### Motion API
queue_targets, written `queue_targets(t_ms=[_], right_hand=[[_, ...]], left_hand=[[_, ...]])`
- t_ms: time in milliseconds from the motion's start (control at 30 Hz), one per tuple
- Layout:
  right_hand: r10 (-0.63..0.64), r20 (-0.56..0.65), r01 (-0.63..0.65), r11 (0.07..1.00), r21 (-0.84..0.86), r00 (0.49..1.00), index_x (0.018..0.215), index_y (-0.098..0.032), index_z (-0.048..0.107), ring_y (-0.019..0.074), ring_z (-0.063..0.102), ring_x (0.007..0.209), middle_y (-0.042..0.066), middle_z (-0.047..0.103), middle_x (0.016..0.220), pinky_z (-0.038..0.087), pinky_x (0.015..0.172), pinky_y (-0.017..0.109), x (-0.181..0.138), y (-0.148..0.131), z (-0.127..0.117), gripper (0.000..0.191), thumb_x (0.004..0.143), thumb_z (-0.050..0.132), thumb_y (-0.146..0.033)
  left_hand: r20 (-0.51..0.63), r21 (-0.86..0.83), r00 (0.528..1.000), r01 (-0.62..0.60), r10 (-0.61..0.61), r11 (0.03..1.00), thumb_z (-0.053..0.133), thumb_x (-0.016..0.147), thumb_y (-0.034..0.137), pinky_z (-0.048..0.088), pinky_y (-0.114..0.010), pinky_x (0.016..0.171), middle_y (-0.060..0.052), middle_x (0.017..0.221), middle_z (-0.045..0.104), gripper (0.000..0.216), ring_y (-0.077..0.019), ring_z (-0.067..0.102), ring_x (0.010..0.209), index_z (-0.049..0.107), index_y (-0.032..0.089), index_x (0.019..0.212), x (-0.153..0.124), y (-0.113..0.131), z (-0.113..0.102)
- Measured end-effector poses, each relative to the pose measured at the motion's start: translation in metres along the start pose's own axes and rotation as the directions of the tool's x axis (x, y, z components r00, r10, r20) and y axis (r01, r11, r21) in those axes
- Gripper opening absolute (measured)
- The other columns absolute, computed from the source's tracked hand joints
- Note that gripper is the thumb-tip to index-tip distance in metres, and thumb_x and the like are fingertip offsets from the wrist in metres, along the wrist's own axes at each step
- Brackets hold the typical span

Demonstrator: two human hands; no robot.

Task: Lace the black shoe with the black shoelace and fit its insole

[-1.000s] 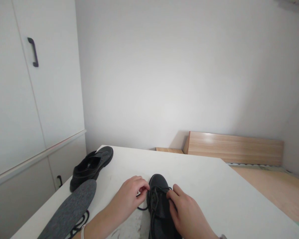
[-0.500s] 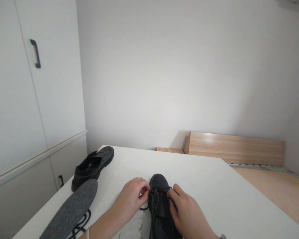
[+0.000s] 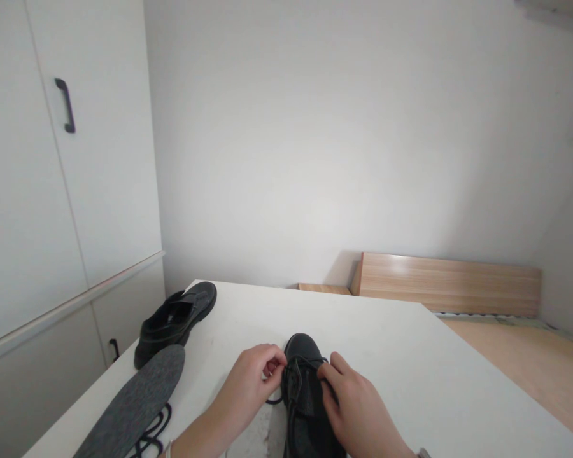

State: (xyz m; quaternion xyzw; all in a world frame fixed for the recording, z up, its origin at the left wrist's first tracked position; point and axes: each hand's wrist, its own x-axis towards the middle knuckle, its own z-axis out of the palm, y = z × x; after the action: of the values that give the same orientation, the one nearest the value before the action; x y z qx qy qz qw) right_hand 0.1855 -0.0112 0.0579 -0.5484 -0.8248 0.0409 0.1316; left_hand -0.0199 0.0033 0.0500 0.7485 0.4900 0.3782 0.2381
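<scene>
A black lace-up shoe point(image 3: 302, 346) stands on the white table in front of me, toe pointing away. My left hand point(image 3: 260, 372) is at its left side, thumb and fingertips pinched together by the eyelets on the black shoelace point(image 3: 275, 401), part of which hangs in a loop below. My right hand point(image 3: 356, 404) is closed around the shoe's right eyelet flap, fingertips beside the crossing lace. The hand covers much of the shoe's right side, and the exact grip under the fingers is hidden.
At the table's left edge lies another black shoe point(image 3: 169, 324), with no lace visible in it. Nearer me are a grey insole point(image 3: 138, 401) and a coiled black lace point(image 3: 155, 432). A white cabinet point(image 3: 109, 191) stands left; a wooden bed headboard point(image 3: 449, 283) is beyond the table.
The view has shifted slightly. Both hands stay at the same places on the shoe, with hardly any visible finger movement.
</scene>
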Motion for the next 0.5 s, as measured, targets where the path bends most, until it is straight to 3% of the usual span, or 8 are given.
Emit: queue_targets(t_ms=[167, 333, 500], right_hand=[[0.004, -0.009, -0.004, 1.0, 0.01, 1.0, 0.093, -0.019, 0.06, 0.0213, 0.066, 0.082, 0.007, 0.059, 0.098, 0.048, 0.07, 0.031, -0.001, -0.001, -0.001, 0.026, 0.09, 0.039, -0.003], [-0.001, -0.032, 0.002, 1.0, 0.019, 0.999, 0.093, -0.019, 0.06, 0.0213, 0.065, 0.081, 0.007, 0.059, 0.097, 0.047, 0.069, 0.031, -0.002, -0.001, 0.0, 0.027, 0.09, 0.039, -0.003], [-0.001, -0.062, 0.002, 1.0, 0.019, 0.998, 0.092, -0.02, 0.06, 0.0192, 0.065, 0.078, 0.006, 0.059, 0.096, 0.045, 0.067, 0.029, -0.002, 0.0, 0.002, 0.028, 0.088, 0.039, -0.002]], left_hand=[[-0.045, 0.129, 0.998, -0.047, 0.053, 0.991, 0.053, 0.078, 0.006, 0.048, -0.032, 0.081, -0.008, 0.089, 0.068, 0.022, -0.0221, 0.063, 0.088, 0.071, 0.017, 0.081, 0.001, -0.005, 0.002], [0.007, 0.098, 1.0, 0.013, -0.014, 0.995, 0.054, 0.08, 0.008, 0.05, -0.029, 0.072, -0.006, 0.083, 0.069, 0.019, -0.0194, 0.064, 0.076, 0.071, 0.017, 0.082, 0.0, -0.002, 0.008], [0.027, 0.037, 0.998, 0.054, -0.055, 0.998, 0.053, 0.087, 0.016, 0.049, -0.029, 0.073, -0.006, 0.082, 0.073, 0.016, -0.0203, 0.067, 0.077, 0.069, 0.018, 0.088, -0.001, 0.017, 0.007]])
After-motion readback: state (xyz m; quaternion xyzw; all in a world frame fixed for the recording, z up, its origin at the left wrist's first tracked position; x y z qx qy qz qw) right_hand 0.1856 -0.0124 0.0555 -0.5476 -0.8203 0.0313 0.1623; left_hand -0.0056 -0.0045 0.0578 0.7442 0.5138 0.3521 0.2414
